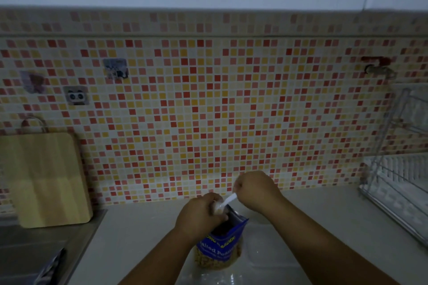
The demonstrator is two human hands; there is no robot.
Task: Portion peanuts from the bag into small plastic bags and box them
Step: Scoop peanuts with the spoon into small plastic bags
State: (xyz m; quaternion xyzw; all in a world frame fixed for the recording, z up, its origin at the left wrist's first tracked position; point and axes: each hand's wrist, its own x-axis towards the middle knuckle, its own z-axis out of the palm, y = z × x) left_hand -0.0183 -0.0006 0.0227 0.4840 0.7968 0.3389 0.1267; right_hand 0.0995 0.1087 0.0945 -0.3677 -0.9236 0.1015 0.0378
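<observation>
Blue peanut bag (220,250), its clear lower part showing nuts, stands open on the pale counter (143,238) between the forearms. The left hand (199,215) grips the bag's top edge, and the right hand (257,190), just above, pinches a white plastic spoon (228,200) with its bowl at the bag's mouth. Left of the hands a wooden cutting board (46,180) leans on the red-and-yellow mosaic wall (208,111) by a steel sink (27,252); right of them stands a wire dish rack (400,169). Dim light: what the spoon holds is unclear, the clear plastic film (261,259) under the right forearm is cut off below, and the bag's print is partly hidden.
</observation>
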